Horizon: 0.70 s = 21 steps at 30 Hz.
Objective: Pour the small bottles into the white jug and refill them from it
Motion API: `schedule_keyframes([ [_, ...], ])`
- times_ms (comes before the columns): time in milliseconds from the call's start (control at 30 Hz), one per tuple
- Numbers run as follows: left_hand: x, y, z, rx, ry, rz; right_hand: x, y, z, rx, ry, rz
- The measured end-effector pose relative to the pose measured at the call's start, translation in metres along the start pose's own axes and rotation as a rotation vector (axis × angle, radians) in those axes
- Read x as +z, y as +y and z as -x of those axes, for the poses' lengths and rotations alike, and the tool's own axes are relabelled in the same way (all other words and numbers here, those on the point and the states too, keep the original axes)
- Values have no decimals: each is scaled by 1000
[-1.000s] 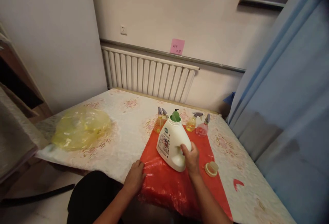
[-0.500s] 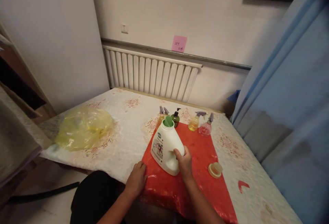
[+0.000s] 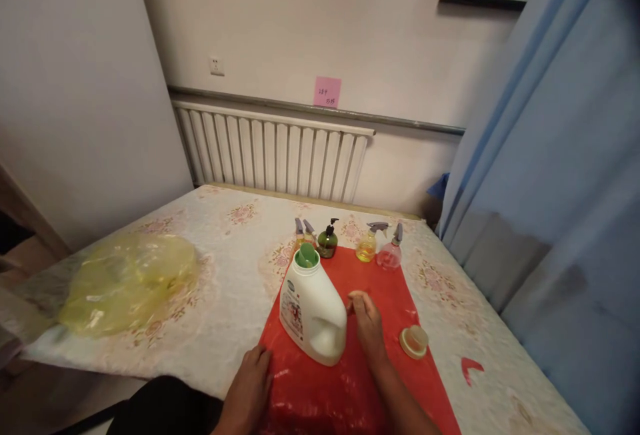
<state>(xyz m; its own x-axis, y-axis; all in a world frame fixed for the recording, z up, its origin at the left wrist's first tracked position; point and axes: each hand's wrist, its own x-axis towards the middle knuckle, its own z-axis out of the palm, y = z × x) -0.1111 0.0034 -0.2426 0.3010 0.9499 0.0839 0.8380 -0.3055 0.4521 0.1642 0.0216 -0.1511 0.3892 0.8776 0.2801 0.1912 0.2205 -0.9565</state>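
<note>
A white detergent jug (image 3: 316, 308) with a printed label stands upright on the red plastic sheet (image 3: 360, 382). Its uncapped mouth shows a green inner spout (image 3: 307, 256). Just right of the jug's handle is my right hand (image 3: 369, 327), off the jug, with fingers loosely bent and nothing visible in them. My left hand (image 3: 250, 385) rests at the sheet's left edge, its fingers lying over the red plastic and partly hidden. To the right sits a pale translucent cap (image 3: 414, 342).
Behind the jug stand a green pump bottle (image 3: 327, 242), a yellow spray bottle (image 3: 367, 246), a pink spray bottle (image 3: 390, 255) and partly hidden grey spray heads (image 3: 304, 228). A yellow plastic bag (image 3: 133, 282) lies left. A red scrap (image 3: 470, 370) and blue curtain (image 3: 545, 222) are right.
My right hand has let go of the jug's handle and moved slightly right. The jug now stands free on the sheet. The camera view has shifted a little.
</note>
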Motion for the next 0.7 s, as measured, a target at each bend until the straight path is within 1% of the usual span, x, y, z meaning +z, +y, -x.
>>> schedule_keyframes([
  [100, 3, -5, 0, -13, 4, 4, -4, 7, -16, 32, 2, -3],
  [167, 3, -7, -1, -23, -13, 2, -3, 11, -23, 54, 0, -5],
  [267, -3, -5, -3, -36, -42, 23, 1, 19, -28, 83, -14, -6],
  [367, -12, 0, -5, -29, -49, 90, 5, 26, -31, 103, -28, 8],
  [467, -20, 3, -7, 4, -15, 171, 7, 34, -37, 106, -33, 36],
  [533, -21, 3, -9, 24, 35, 224, 7, 40, -46, 98, -31, 62],
  [633, -16, -2, -14, 33, 106, 285, 6, 47, -68, 79, -9, 118],
  [700, -9, -8, -17, 21, 119, 315, 7, 50, -88, 60, 18, 168],
])
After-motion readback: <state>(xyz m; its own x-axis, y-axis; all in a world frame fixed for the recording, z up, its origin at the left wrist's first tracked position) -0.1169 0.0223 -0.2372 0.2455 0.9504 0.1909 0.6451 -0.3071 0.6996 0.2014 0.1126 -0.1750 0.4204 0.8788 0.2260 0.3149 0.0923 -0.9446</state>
